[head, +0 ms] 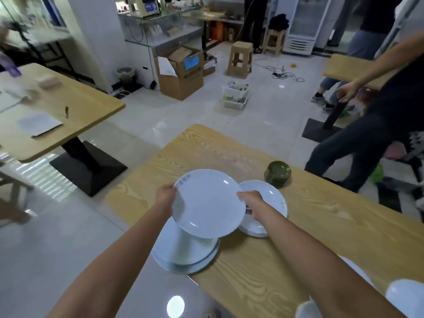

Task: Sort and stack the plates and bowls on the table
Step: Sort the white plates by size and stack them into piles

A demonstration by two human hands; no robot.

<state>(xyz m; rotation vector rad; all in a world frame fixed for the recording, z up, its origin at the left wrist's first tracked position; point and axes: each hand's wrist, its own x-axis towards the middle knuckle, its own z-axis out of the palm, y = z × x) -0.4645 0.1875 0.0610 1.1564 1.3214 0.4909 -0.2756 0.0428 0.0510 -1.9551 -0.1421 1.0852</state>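
I hold a white plate in the air with both hands, tilted toward me. My left hand grips its left rim and my right hand grips its right rim. Beneath it, at the table's near left edge, lies a stack of large white plates. A second stack of smaller white plates sits just right of the held plate, partly hidden by my right hand. Behind that stands a pile of dark green bowls. White dishes lie at the near right corner.
The wooden table runs from far left to near right. A person in dark clothes stands at its far right side. Another wooden table stands to the left across tiled floor. Stools, a cardboard box and a white bin sit farther back.
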